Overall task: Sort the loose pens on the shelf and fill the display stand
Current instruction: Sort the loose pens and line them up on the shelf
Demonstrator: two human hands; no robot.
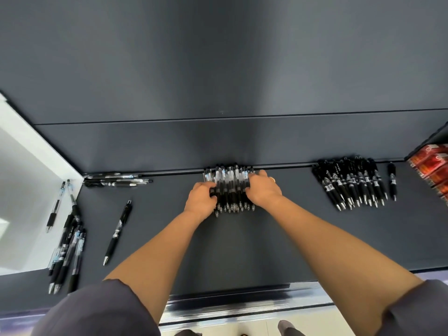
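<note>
A batch of clear-barrelled black pens (230, 187) lies side by side at the back middle of the dark shelf (242, 243), tips toward me. My left hand (201, 198) grips the batch's left side with curled fingers. My right hand (263, 189) curls over its right side, a ring on one finger. A second sorted pile of all-black pens (351, 184) lies to the right, with one black pen (392, 180) apart beside it. Loose pens remain at the left: a single pen (118, 231), a heap (68, 251) at the shelf's left edge, and a few (116, 180) along the back. No display stand is visible.
Red packaged goods (434, 166) sit at the far right of the shelf. A white wall panel (26, 180) borders the shelf on the left. The shelf's metal front edge (242, 304) runs below my forearms.
</note>
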